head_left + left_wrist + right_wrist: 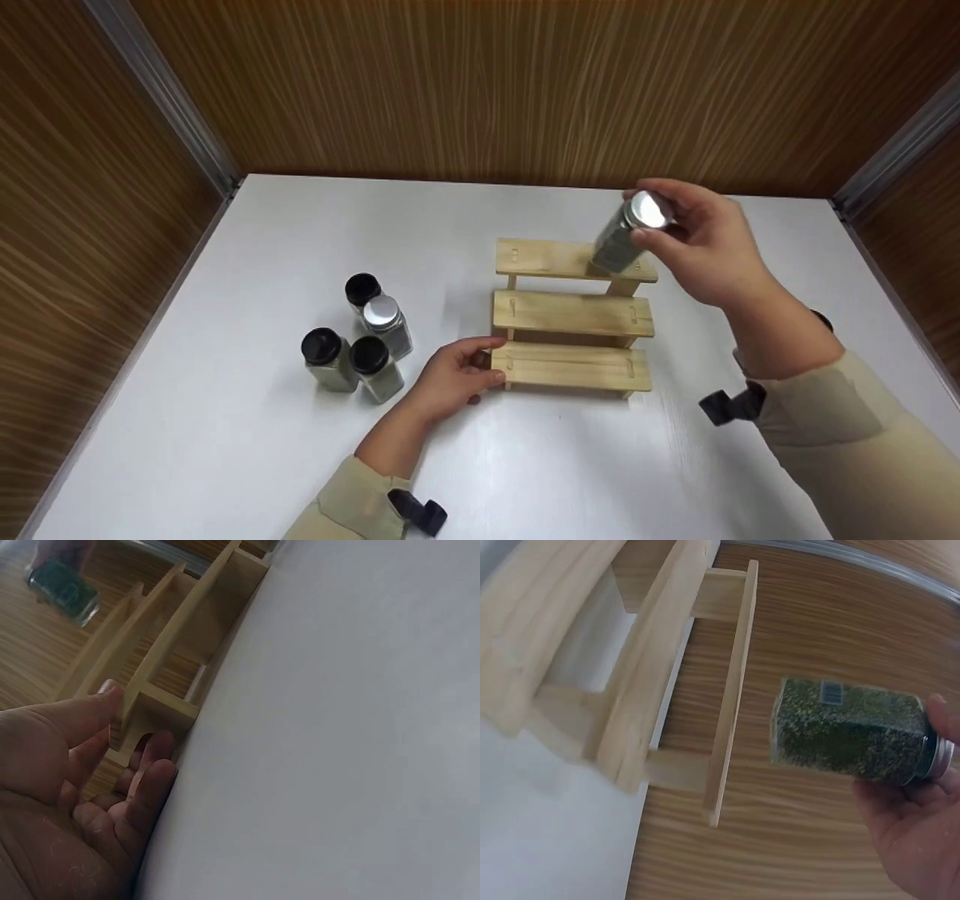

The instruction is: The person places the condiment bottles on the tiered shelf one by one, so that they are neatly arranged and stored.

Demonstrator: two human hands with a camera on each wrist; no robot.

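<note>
A three-step wooden rack (574, 315) stands mid-table. My right hand (697, 240) grips a silver-capped spice jar (626, 232) by its lid end, tilted, just above the right end of the top step. The right wrist view shows the jar (847, 731) full of dark green herbs, clear of the rack (667, 675). My left hand (457, 371) rests against the left end of the bottom step, thumb on top and fingers (146, 780) curled at its side post (154, 716). The jar (64, 589) shows blurred far off in the left wrist view.
Left of the rack stands a cluster of spice jars: three black-capped (328, 358) (375, 367) (362, 291) and one silver-capped (386, 324). Wood-grain walls (525, 82) enclose the white table (300, 465) on three sides.
</note>
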